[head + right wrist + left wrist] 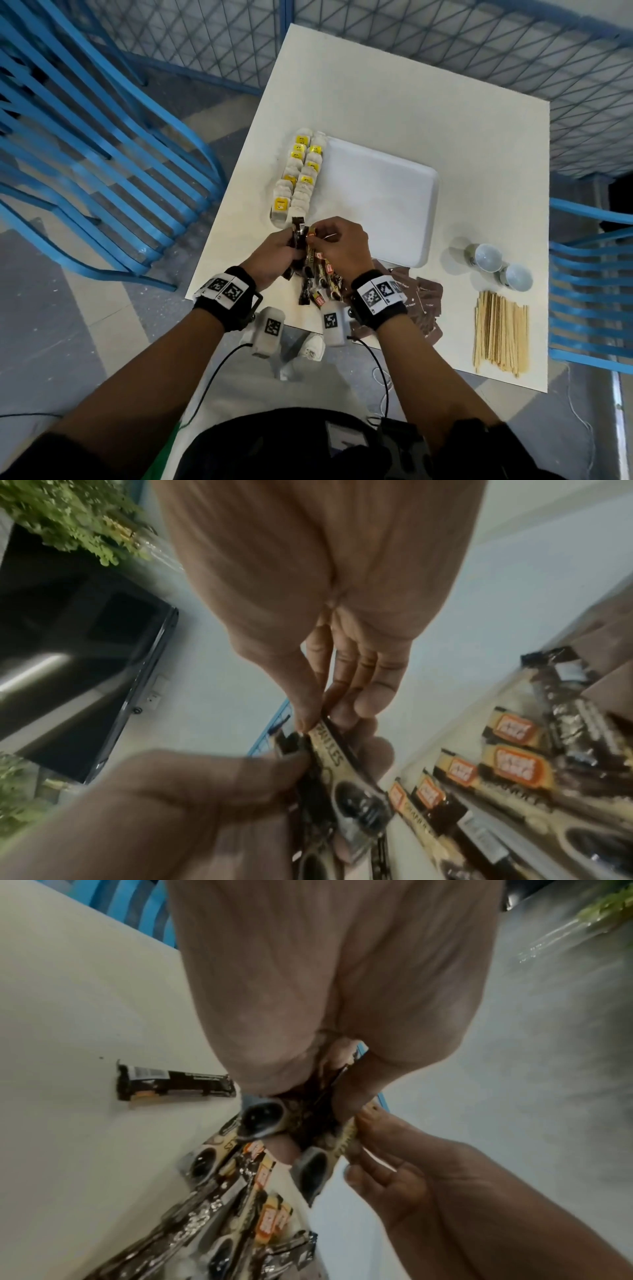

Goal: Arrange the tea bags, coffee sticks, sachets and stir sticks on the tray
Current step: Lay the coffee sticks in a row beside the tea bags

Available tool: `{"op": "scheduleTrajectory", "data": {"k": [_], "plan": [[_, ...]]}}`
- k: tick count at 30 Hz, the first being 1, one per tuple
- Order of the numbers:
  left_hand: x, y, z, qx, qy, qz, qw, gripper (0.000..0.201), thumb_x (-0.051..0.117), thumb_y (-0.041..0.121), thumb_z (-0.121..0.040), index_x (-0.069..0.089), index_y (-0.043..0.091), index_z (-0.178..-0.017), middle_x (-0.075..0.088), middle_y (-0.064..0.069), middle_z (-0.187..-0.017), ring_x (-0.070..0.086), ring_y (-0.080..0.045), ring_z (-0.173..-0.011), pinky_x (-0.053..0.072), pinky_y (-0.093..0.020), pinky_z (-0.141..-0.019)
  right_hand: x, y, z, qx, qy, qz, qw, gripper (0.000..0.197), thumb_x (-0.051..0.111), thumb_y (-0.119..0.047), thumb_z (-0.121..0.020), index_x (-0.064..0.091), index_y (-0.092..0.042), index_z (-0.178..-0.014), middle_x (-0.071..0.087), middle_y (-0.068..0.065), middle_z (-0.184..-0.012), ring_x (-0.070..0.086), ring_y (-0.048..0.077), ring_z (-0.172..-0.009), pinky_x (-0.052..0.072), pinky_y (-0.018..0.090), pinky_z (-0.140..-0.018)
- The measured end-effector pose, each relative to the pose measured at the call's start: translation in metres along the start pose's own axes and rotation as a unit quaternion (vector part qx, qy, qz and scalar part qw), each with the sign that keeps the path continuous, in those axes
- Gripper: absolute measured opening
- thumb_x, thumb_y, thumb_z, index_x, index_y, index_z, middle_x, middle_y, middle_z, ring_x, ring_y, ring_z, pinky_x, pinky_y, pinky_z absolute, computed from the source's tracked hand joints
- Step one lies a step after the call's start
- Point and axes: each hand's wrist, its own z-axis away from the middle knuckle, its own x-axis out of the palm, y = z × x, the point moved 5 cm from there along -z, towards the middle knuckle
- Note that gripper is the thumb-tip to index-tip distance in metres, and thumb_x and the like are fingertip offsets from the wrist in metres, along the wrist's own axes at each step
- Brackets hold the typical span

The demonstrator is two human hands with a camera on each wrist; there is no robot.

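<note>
I'm gathering coffee sticks (pixel 297 236): left hand (pixel 274 255) grips a bundle, right hand (pixel 342 248) pinches one, probably adding it. Next, the tray (pixel 394 192), centre frame.

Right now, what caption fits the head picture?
Both hands gather coffee sticks beside the tray of tea bags.

Even daylight, soft shadows, blurred wrist views

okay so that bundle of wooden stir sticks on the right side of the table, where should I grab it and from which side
Grip the stir sticks across the middle of the bundle, coming from above with the right hand, fingers on one long side and thumb on the other. They lie flat and parallel, ends toward and away from you, so a mid-length pinch probably keeps them together and balanced.
</note>
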Motion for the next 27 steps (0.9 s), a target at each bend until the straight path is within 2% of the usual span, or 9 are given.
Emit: {"op": "scheduleTrajectory", "data": {"k": [3, 5, 8, 11, 13, 16, 21, 24, 27], "plan": [[-0.007, 0.004, -0.001, 0.012, -0.013, 0.014, 1.000, 0.032, 0.050, -0.005, -0.097, 0.063, 0.008, -0.123, 0.070, -0.010, -0.096, 0.065, -0.019, -0.077, 0.051, -0.030, -0.065, 0.011, -0.007, -0.003, 0.006, 0.006, -0.009, 1.000, 0.016, 0.082, -0.021, -0.080, 0.078, -0.018, -0.095, 0.075, -0.006, -0.085, 0.070, 0.003, -0.078, 0.050, 0.009, -0.072], [-0.017, 0.007, 0.000, 0.019, 0.002, -0.009, 1.000, 0.026, 0.048, -0.004, -0.102, 0.063, 0.015, -0.112, 0.071, 0.001, -0.082, 0.065, -0.009, -0.066, 0.050, -0.022, -0.057, 0.018, -0.010, -0.007, 0.010, 0.009, -0.020, 1.000, 0.017, 0.079, -0.024, -0.084, 0.078, -0.017, -0.099, 0.077, -0.005, -0.089, 0.072, 0.006, -0.081, 0.055, 0.017, -0.079], [-0.044, 0.002, -0.005, -0.018, 0.035, -0.027, 0.999, 0.024, 0.044, -0.006, -0.100, 0.060, 0.009, -0.110, 0.064, -0.009, -0.081, 0.058, -0.020, -0.065, 0.044, -0.026, -0.053, 0.028, -0.010, -0.011, 0.021, 0.021, 0.003, 1.000, 0.014, 0.074, -0.022, -0.088, 0.078, -0.016, -0.099, 0.077, -0.002, -0.092, 0.072, 0.011, -0.081, 0.056, 0.026, -0.084], [-0.066, -0.008, -0.006, -0.079, 0.068, -0.009, 0.994, 0.027, 0.038, -0.003, -0.095, 0.058, 0.015, -0.093, 0.055, -0.006, -0.075, 0.048, -0.019, -0.054, 0.033, -0.027, -0.052, 0.047, -0.002, -0.011, 0.038, -0.013, 0.112, 0.993, 0.011, 0.072, -0.022, -0.087, 0.078, -0.016, -0.095, 0.076, 0.002, -0.092, 0.069, 0.015, -0.084, 0.055, 0.030, -0.087], [-0.075, -0.009, -0.005, -0.114, 0.067, 0.008, 0.991, 0.012, 0.042, 0.016, -0.088, 0.053, 0.017, -0.084, 0.048, -0.003, -0.069, 0.038, -0.018, -0.050, 0.025, -0.027, -0.052, 0.062, 0.004, -0.008, 0.074, -0.048, 0.201, 0.975, 0.016, 0.072, -0.033, -0.087, 0.074, -0.019, -0.093, 0.074, 0.002, -0.095, 0.068, 0.021, -0.089, 0.058, 0.037, -0.084], [-0.089, -0.012, -0.005, -0.134, 0.061, 0.000, 0.989, 0.015, 0.047, 0.033, -0.076, 0.048, 0.019, -0.081, 0.039, 0.001, -0.066, 0.029, -0.016, -0.050, 0.019, -0.027, -0.052, 0.076, 0.005, -0.005, 0.067, -0.039, 0.356, 0.931, 0.035, 0.066, -0.047, -0.089, 0.067, -0.017, -0.106, 0.065, 0.005, -0.111, 0.061, 0.028, -0.106, 0.053, 0.040, -0.087], [-0.110, -0.020, -0.019, -0.088, 0.095, -0.085, 0.988, 0.027, 0.072, 0.031, -0.091, 0.051, 0.020, -0.077, 0.045, 0.002, -0.062, 0.035, -0.015, -0.048, 0.027, -0.025, -0.048, 0.085, 0.012, -0.006, 0.082, -0.032, 0.402, 0.911, 0.035, 0.066, -0.038, -0.089, 0.064, -0.011, -0.112, 0.059, 0.009, -0.119, 0.057, 0.031, -0.113, 0.051, 0.044, -0.090], [-0.116, -0.017, -0.027, -0.061, 0.102, -0.115, 0.986, 0.036, 0.075, 0.035, -0.091, 0.049, 0.019, -0.072, 0.046, 0.005, -0.056, 0.037, -0.013, -0.045, 0.030, -0.023, -0.045, 0.083, 0.015, -0.007, 0.101, -0.013, 0.350, 0.931, 0.024, 0.063, -0.029, -0.087, 0.071, -0.012, -0.102, 0.062, 0.008, -0.112, 0.060, 0.031, -0.106, 0.054, 0.041, -0.086], [-0.115, -0.007, -0.033, -0.049, 0.081, -0.138, 0.986, 0.033, 0.076, 0.038, -0.090, 0.054, 0.016, -0.079, 0.048, 0.004, -0.058, 0.038, -0.012, -0.046, 0.030, -0.025, -0.045, 0.079, 0.017, -0.007, 0.115, 0.005, 0.327, 0.938, 0.024, 0.065, -0.030, -0.084, 0.069, -0.014, -0.101, 0.060, 0.007, -0.111, 0.058, 0.031, -0.106, 0.053, 0.045, -0.087]]}}
